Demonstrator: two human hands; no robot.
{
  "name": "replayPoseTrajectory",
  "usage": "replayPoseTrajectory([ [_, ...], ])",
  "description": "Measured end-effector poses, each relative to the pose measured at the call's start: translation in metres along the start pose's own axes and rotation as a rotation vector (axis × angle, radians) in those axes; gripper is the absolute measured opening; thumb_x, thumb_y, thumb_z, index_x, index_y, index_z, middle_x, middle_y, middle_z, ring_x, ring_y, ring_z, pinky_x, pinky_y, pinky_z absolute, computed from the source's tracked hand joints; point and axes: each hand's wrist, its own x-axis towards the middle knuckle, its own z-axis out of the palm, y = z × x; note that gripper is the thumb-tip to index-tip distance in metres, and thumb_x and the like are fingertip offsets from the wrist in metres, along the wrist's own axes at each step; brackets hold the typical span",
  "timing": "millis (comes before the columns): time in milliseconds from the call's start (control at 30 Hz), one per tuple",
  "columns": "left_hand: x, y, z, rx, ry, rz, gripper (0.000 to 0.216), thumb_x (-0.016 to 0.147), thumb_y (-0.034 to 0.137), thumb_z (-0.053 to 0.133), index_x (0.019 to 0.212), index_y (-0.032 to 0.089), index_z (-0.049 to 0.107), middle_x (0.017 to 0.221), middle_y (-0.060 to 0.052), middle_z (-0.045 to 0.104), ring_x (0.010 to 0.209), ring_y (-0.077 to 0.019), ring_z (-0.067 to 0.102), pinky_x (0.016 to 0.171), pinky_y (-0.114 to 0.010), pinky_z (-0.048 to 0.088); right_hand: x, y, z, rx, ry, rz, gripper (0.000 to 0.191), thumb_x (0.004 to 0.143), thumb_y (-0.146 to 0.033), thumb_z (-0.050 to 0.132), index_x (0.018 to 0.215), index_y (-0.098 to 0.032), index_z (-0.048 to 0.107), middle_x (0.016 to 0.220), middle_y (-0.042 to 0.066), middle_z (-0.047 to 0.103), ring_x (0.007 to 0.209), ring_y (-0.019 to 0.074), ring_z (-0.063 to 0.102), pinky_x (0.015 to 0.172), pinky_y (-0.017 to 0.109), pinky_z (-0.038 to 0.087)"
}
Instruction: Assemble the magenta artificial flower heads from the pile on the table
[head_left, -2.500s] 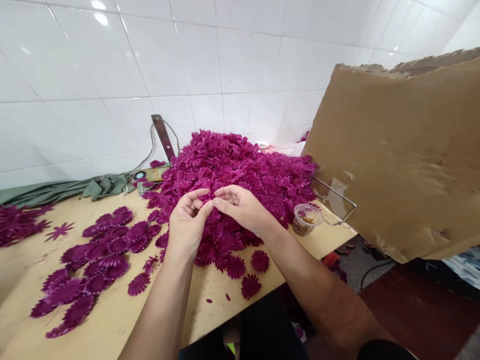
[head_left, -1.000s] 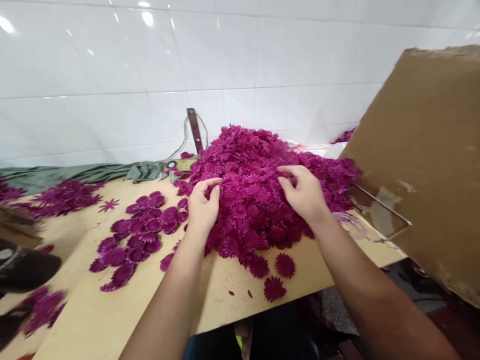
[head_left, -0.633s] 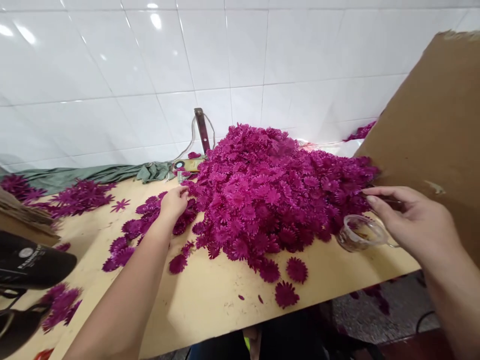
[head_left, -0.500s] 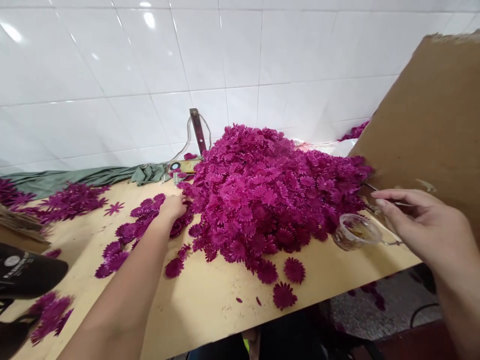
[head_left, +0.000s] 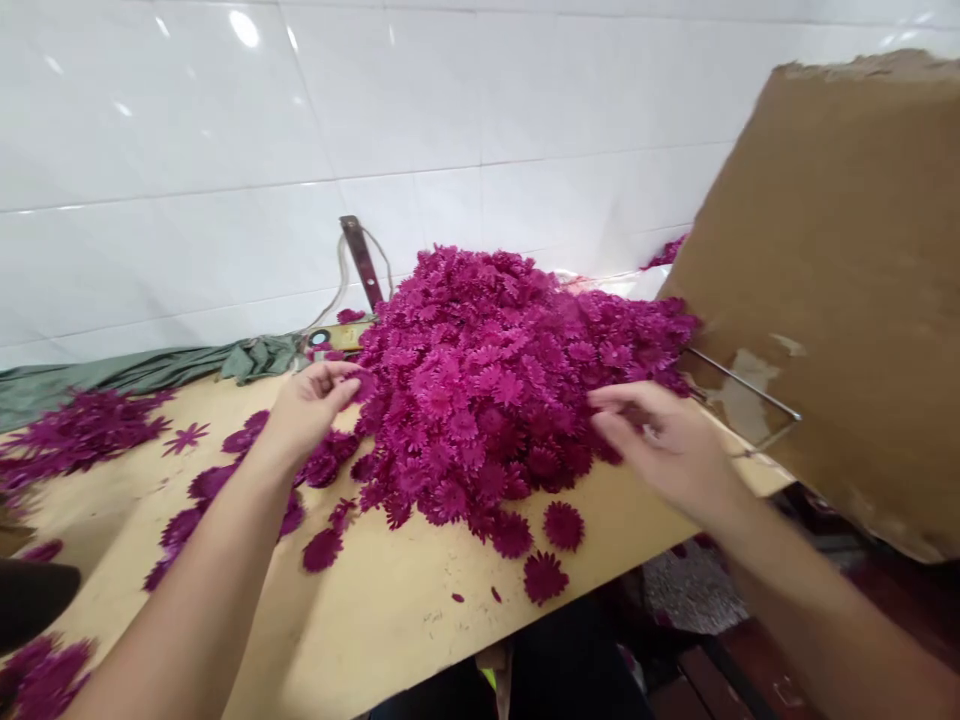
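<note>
Pinching a slightly blurred magenta flower (head_left: 364,385), my left hand (head_left: 309,402) is at the left edge of the heap (head_left: 480,375). My right hand (head_left: 667,440), well apart, curls before the heap's right side, its grip unclear. Green cloth (head_left: 251,360) lies leftward; my left forearm (head_left: 202,560) partly hides loose flowers (head_left: 207,483); cardboard (head_left: 855,300) stands right.

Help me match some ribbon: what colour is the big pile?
The big pile is magenta; the head view shows it best.
</note>
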Motion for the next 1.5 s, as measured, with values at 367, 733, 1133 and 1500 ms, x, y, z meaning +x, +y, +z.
replayPoseTrajectory([
  [367, -0.091, 0.047, 0.066, -0.259, -0.442, 0.204, 0.033, 0.065, 0.047, 0.060, 0.083, 0.020, 0.058, 0.075, -0.004, 0.067, 0.070, -0.0181, 0.062, 0.063, -0.028, 0.050, -0.003, -0.004, 0.028, 0.019, -0.231, -0.136, 0.008, 0.079, -0.020, 0.056, 0.077, -0.015, 0.061, 0.077, 0.002, 0.061, 0.074, 0.0124, 0.054, 0.072, 0.026, 0.041],
  [733, -0.126, 0.010, 0.093, 0.366, -0.800, 0.767, 0.020, 0.079, 0.023, 0.046, 0.082, 0.021, 0.065, 0.087, -0.007, 0.065, 0.079, -0.0203, 0.062, 0.068, -0.032, 0.048, 0.045, 0.058, -0.069, -1.027, -0.705, 0.265, 0.023, 0.070, -0.028, 0.060, 0.090, -0.022, 0.071, 0.099, 0.010, 0.062, 0.100, 0.0268, 0.048, 0.081, 0.033, 0.036],
  [1133, -0.118, 0.009, 0.088, 0.341, -0.582, 0.857, 0.028, 0.085, 0.029, 0.039, 0.084, 0.021, 0.065, 0.084, -0.005, 0.067, 0.077, -0.0181, 0.063, 0.068, -0.030, 0.047, 0.054, 0.061, -0.070, -0.859, -0.714, 0.208, 0.017, 0.070, -0.026, 0.057, 0.078, -0.017, 0.069, 0.067, 0.002, 0.063, 0.059, 0.0119, 0.050, 0.056, 0.023, 0.033],
  [1500, -0.104, 0.035, 0.070, 0.123, -0.405, 0.658, 0.022, 0.082, 0.033, 0.046, 0.082, 0.022, 0.065, 0.081, -0.004, 0.069, 0.075, -0.0169, 0.063, 0.071, -0.029, 0.049, 0.027, 0.001, 0.003, -0.351, -0.203, -0.061, 0.017, 0.083, -0.023, 0.043, 0.066, -0.019, 0.044, 0.066, 0.002, 0.054, 0.061, 0.0131, 0.046, 0.059, 0.026, 0.033],
])
